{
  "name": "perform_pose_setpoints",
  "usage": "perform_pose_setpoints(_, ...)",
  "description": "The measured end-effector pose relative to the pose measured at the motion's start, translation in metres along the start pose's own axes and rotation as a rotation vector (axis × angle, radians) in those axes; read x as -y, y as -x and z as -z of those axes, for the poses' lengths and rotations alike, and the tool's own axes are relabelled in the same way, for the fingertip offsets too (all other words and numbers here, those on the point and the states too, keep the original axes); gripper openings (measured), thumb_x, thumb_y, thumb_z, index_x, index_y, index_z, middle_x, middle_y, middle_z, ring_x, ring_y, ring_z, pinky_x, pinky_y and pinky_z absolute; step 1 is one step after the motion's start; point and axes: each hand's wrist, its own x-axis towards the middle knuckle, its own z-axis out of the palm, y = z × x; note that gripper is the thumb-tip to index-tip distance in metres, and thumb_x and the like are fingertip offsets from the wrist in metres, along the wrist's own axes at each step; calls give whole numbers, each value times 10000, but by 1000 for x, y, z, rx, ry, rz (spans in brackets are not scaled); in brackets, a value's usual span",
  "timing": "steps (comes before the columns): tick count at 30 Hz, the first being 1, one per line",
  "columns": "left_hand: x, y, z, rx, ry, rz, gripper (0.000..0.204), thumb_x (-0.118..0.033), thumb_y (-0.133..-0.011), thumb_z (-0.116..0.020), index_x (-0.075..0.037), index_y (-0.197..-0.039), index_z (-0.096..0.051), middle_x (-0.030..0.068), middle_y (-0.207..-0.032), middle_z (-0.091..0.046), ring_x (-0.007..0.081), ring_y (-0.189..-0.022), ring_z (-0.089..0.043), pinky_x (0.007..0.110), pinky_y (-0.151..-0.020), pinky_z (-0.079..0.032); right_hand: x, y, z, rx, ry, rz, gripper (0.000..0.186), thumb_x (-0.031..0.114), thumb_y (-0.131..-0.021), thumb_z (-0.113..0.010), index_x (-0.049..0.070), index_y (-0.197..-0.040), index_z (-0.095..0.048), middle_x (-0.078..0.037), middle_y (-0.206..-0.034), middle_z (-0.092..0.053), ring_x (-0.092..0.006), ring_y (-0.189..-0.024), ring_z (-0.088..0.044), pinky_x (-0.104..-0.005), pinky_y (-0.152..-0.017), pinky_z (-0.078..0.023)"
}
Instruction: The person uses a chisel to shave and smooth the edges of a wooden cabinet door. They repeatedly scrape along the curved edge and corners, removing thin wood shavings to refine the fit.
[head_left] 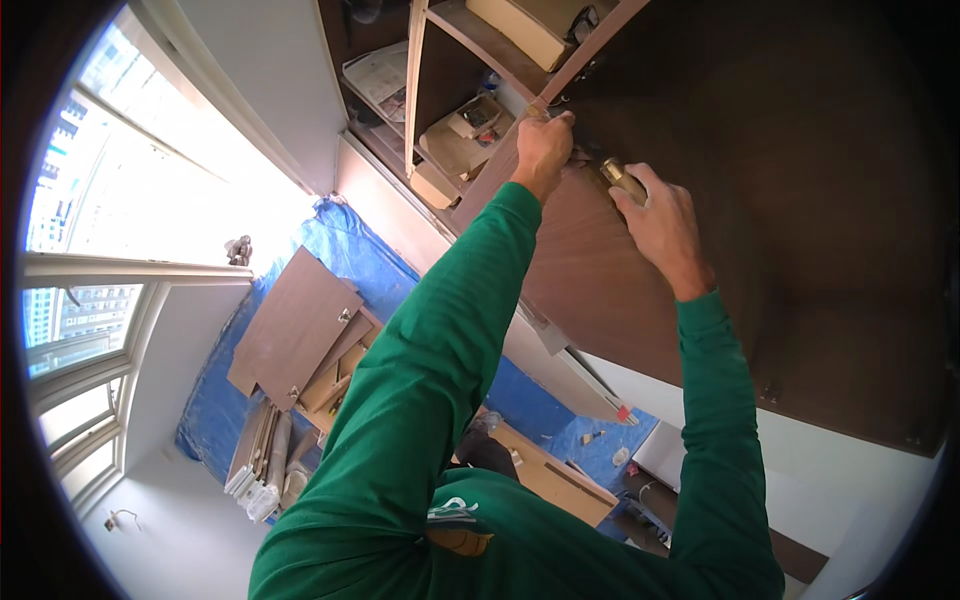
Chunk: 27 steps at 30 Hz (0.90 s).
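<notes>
My left hand [542, 150] is closed at the edge of a brown wooden door panel [590, 280], just below a cabinet's open shelves [485, 45]; what its fingers grip is hard to make out. To its right, my right hand [662, 225] is wrapped round a brass-coloured handle [624, 178] of a tool, whose dark end points toward my left hand along the panel. Papers [380, 85] and shallow trays [455, 140] with small items lie in the cabinet.
Blue plastic sheeting [370, 245] covers the floor. Loose door panels with hinges [295, 315], bundled boards [262, 460] and a light wooden board [545, 470] lie below. Windows [80, 330] line the left side.
</notes>
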Motion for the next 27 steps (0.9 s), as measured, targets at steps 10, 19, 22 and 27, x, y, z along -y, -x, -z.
perform_pose_setpoints(10, -37, 47, 4, 82, 62, 24, 262, -200, -1161, -666, 50, -1208, -727, 167, -1044, -808, 305, -847, -818, 476, -751, -710, 3, 8, -13, -73, 39, -43, 372, 341, -1056, -792, 81, -1321, -762, -202, -1007, -831, -456, -978, -786, -579, -851, -620)
perform_pose_setpoints(19, -25, 73, 81, -48, -972, -799, 414, -130, -1074, -697, -98, -1484, -748, 188, -1097, -833, 318, -844, -829, 455, -822, -640, -17, 207, -40, -167, -343, -149, 475, 311, -1050, -832, -21, -1384, -771, -260, -1162, -835, -456, -1063, -814, -474, -940, -636)
perform_pose_setpoints(22, -53, 55, 61, 52, -1318, -1119, 546, -64, -1038, -678, -173, -1573, -694, 171, -1118, -814, 382, -847, -811, 513, -800, -636, -4, 312, -89, 53, -545, -335, 455, 291, -1032, -851, -15, -1361, -781, -242, -1133, -840, -446, -1042, -820, -450, -935, -639)
perform_pose_setpoints(27, -97, 6, 45, 354, -1870, -1229, 671, -17, -955, -670, -181, -1605, -630, 159, -1106, -808, 436, -898, -805, 548, -778, -654, 15, 425, -149, 310, -717, -508, 430, 275, -1016, -861, -2, -1336, -786, -236, -1143, -845, -393, -1063, -837, -455, -922, -653)
